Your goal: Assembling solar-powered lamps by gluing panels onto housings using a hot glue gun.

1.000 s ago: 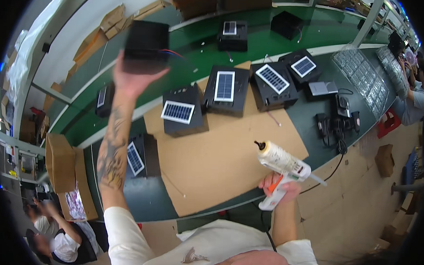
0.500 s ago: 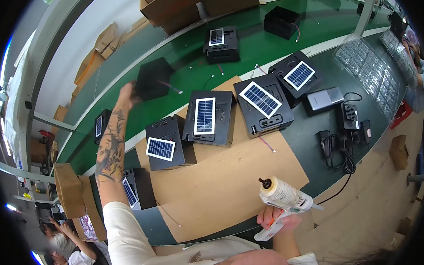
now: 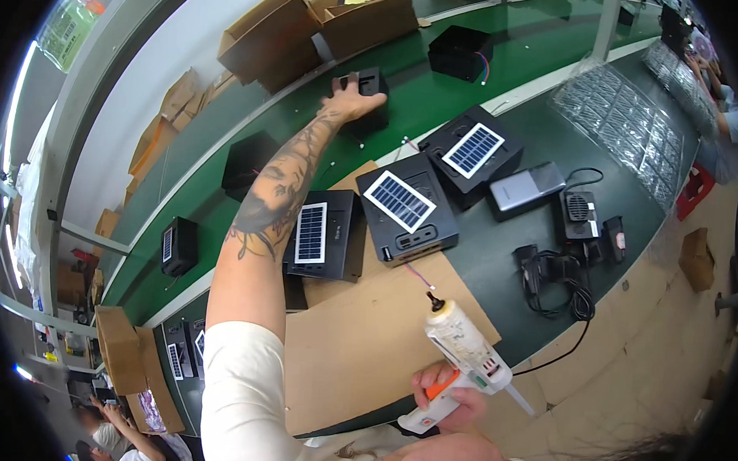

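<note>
My left hand (image 3: 355,100) reaches far out to the green belt, its fingers spread over the top of a black box (image 3: 380,86) and its thumb at the right side. My right hand (image 3: 447,393), low at the front, is wrapped round the handle of a white hot glue gun (image 3: 467,344) with an orange trigger, nozzle pointing up and left. Black housings with small solar panels (image 3: 399,201) (image 3: 473,150) (image 3: 311,232) stand on and beside a cardboard sheet (image 3: 357,352). My left forearm partly covers another black box (image 3: 245,157) on the belt.
Beside the housings lie a silver-grey device (image 3: 526,191), a black unit with coiled cables (image 3: 581,217) and clear plastic trays (image 3: 620,125). More black boxes (image 3: 460,53) (image 3: 180,247) sit on the belt. Open cartons (image 3: 270,36) stand behind it. Co-workers sit at the lower left and far right.
My left hand has let go of a black box on the left of the belt and moved right to another. The glue gun stays in my right hand; the whole view has shifted.
</note>
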{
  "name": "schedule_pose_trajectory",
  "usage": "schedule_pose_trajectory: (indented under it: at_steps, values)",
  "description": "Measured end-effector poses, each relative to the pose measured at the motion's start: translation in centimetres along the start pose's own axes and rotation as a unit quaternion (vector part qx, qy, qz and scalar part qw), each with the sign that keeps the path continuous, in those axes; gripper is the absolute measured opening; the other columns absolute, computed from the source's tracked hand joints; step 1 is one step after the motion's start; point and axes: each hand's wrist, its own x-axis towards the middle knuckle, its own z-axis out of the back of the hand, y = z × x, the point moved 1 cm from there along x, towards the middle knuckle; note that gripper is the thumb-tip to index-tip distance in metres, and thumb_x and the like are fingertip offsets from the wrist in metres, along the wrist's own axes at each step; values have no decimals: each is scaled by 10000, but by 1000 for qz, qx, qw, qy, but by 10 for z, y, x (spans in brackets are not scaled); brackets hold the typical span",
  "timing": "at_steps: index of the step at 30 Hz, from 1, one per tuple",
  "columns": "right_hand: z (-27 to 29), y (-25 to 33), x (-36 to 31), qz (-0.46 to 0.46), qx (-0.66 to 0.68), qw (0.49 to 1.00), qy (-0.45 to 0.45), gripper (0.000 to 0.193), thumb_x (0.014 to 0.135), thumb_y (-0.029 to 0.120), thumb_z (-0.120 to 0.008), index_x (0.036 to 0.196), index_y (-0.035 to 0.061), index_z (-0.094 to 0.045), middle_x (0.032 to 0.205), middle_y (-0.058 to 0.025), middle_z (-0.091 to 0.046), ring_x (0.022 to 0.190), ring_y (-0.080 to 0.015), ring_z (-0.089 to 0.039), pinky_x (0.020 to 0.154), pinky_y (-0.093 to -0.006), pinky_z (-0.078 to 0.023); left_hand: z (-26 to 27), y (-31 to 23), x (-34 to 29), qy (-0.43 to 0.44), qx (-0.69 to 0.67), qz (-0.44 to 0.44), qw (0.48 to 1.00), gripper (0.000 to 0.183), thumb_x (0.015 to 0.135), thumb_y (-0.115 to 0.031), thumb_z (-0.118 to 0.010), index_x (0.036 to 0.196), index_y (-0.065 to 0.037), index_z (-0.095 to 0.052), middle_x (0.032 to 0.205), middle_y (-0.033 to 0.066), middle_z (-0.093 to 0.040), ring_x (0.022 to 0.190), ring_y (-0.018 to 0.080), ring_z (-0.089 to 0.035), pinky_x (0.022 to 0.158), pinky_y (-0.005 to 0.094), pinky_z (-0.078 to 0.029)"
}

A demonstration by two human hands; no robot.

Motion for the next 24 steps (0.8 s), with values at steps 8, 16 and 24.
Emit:
schedule_pose_trajectory:
  at_steps: [8, 16, 24]
  values:
    - [-8, 1, 12, 11, 7, 999, 32, 368, 717, 247, -588, 985, -4, -618, 998, -227, -617, 642, -313, -571, 955, -474, -455, 102, 39, -71, -149, -12, -153, 977, 925, 762, -673, -582, 1440, -53, -487, 1422, 327, -453, 1323, 439, -464, 1117, 426, -359]
    - [-6, -2, 8, 76, 0, 997, -21, 364, 750, 234, -583, 1046, 24, -549, 1018, -177, -580, 1063, -360, -520, 560, -343, -509, 203, 80, -349, -104, -13, -315, 943, 837, 838, -460, -670, 1532, -107, -365, 1587, 241, -285, 1473, 344, -286, 1180, 416, -248]
    - [-9, -1, 14, 72, -2, 997, -25, 365, 775, 192, -585, 1104, 48, -521, 1050, -143, -554, 1070, -321, -536, 560, -323, -503, 87, 135, -554, 54, 66, -301, 950, 864, 759, -441, -707, 1507, -140, -399, 1544, 317, -250, 1273, 489, -395, 1025, 555, -367]
